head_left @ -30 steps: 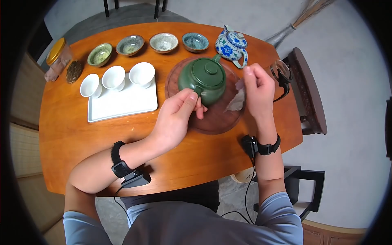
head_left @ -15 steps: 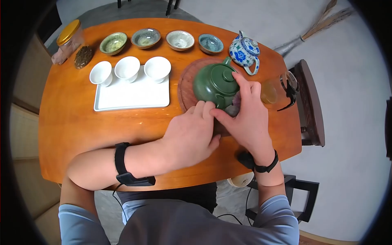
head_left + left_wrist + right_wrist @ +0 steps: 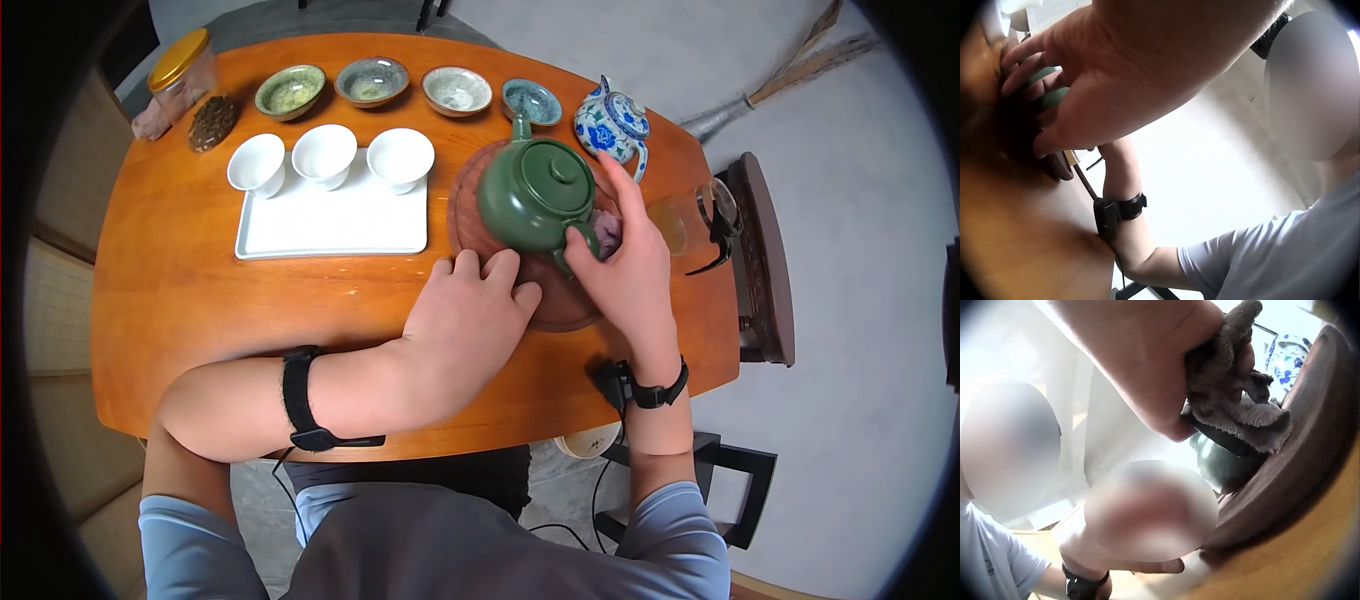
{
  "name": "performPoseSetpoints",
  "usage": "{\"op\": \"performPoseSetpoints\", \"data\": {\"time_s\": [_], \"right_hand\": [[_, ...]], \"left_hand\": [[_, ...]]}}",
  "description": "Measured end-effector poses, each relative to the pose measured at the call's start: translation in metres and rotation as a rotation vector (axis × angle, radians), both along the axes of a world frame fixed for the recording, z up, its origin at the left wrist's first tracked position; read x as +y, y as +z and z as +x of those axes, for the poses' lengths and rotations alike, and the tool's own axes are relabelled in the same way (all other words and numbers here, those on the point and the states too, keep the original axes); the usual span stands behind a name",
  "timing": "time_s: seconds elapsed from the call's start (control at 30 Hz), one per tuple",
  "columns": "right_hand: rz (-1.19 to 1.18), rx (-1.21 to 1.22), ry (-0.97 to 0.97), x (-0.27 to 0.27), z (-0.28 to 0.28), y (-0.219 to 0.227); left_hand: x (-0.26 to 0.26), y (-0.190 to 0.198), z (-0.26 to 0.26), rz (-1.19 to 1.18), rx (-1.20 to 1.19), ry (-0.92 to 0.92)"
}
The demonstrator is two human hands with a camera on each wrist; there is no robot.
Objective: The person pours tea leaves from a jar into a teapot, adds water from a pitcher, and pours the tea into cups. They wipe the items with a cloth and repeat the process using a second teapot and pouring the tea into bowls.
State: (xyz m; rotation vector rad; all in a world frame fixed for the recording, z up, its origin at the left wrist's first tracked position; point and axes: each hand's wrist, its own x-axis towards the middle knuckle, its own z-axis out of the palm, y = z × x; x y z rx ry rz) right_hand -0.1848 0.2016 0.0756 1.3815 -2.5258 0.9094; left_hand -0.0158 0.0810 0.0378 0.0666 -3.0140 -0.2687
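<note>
A dark green teapot (image 3: 525,205) sits over a round wooden board (image 3: 563,308), its spout pointing away. My right hand (image 3: 632,268) is at the teapot's handle (image 3: 583,238), thumb over it and index finger stretched out along the side. The same hand holds a fluffy grey cloth (image 3: 1225,381) bunched in its curled fingers. My left hand (image 3: 465,322), palm down with bent, spread fingers, hovers by the near left edge of the board, below the teapot. Nothing shows in its grasp.
Three white cups (image 3: 325,160) stand at a white tray (image 3: 335,225). Several glazed bowls (image 3: 372,80) line the back. A blue-and-white teapot (image 3: 612,122) stands beyond the board, a glass pot (image 3: 718,210) to the right, a gold-lidded jar (image 3: 185,75) far left.
My left hand has let go of the green teapot's handle and drawn back beside the board. My right hand, with the cloth, has come to the handle. The teapot has turned slightly.
</note>
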Motion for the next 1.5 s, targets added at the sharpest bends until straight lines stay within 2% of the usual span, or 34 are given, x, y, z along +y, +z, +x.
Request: {"op": "performPoseSetpoints", "data": {"time_s": [0.03,0.07,0.13,0.17,0.2,0.27,0.43,0.57,0.63,0.67,0.73,0.8,0.87,0.93,1.0,1.07,1.13,1.2,1.23,1.27,1.3,1.33,1.37,1.4,1.43,1.5], "right_hand": [[-0.099,-0.026,0.007,-0.001,-0.008,-0.006],[-0.098,-0.026,0.009,0.001,-0.015,-0.01],[-0.037,0.025,-0.074,-0.003,-0.018,-0.004],[0.13,-0.021,-0.222,0.001,-0.015,0.005],[0.13,-0.022,-0.221,0.002,-0.02,0.001],[-0.073,-0.003,-0.065,0.008,-0.038,-0.008],[-0.137,-0.156,0.0,0.015,-0.057,-0.01],[-0.11,-0.165,-0.019,0.021,-0.061,-0.005],[-0.019,-0.201,-0.158,0.024,-0.057,0.004],[-0.017,-0.203,-0.156,0.023,-0.054,0.005],[-0.247,-0.185,-0.141,0.021,-0.05,0.009],[-0.278,-0.107,-0.123,0.019,-0.048,0.01],[-0.387,0.148,-0.007,0.019,-0.048,0.011],[-0.399,0.191,-0.01,0.02,-0.042,0.012],[-0.48,0.107,0.043,0.023,-0.039,0.012],[-0.481,0.051,0.108,0.027,-0.033,0.012],[-0.482,-0.006,0.172,0.025,-0.024,0.012],[-0.474,-0.318,0.326,0.017,-0.009,0.019],[-0.429,-0.521,0.469,0.01,-0.002,0.022],[-0.32,-0.508,0.378,0.002,0.011,0.025],[-0.156,-0.384,0.356,-0.006,0.016,0.026],[-0.136,-0.337,0.403,-0.02,0.022,0.025],[-0.117,-0.175,0.404,-0.034,0.023,0.024],[-0.096,-0.015,0.401,-0.047,0.023,0.022],[-0.1,-0.021,0.387,-0.062,0.024,0.016],[-0.072,0.149,0.415,-0.089,0.023,0.004]], "left_hand": [[-0.001,-0.002,-0.002,-0.017,0.031,-0.009],[-0.003,-0.004,-0.003,-0.033,0.062,-0.016],[-0.008,-0.008,-0.006,-0.016,0.077,-0.023],[-0.009,-0.009,-0.006,-0.001,0.091,-0.036],[-0.009,-0.012,-0.007,0.0,0.09,-0.035],[-0.008,-0.016,-0.009,0.095,0.169,-0.048],[-0.007,-0.016,-0.009,0.158,0.176,-0.053],[-0.008,-0.022,-0.012,0.169,0.241,-0.088],[-0.007,-0.028,-0.015,0.179,0.28,-0.103],[-0.006,-0.031,-0.016,0.188,0.32,-0.121],[-0.006,-0.033,-0.018,0.2,0.319,-0.136],[-0.006,-0.034,-0.018,0.211,0.316,-0.151],[-0.007,-0.033,-0.019,0.218,0.3,-0.157],[-0.01,-0.028,-0.018,0.235,0.291,-0.171],[-0.018,-0.015,-0.017,0.251,0.285,-0.186],[-0.037,0.021,-0.014,0.479,0.035,-0.177],[-0.065,0.056,-0.012,0.382,-0.11,-0.071],[-0.099,0.081,-0.007,0.492,-0.044,0.017],[-0.114,0.081,-0.005,0.342,0.086,0.03],[-0.127,0.079,-0.002,0.191,0.213,0.042],[-0.135,0.074,0.001,0.193,0.208,0.032],[-0.142,0.068,0.003,0.091,0.238,0.077],[-0.146,0.064,0.003,-0.011,0.267,0.122],[-0.148,0.062,0.002,-0.011,0.259,0.107],[-0.149,0.06,0.0,0.012,0.184,0.105],[-0.148,0.057,-0.002,0.031,0.107,0.093]]}}
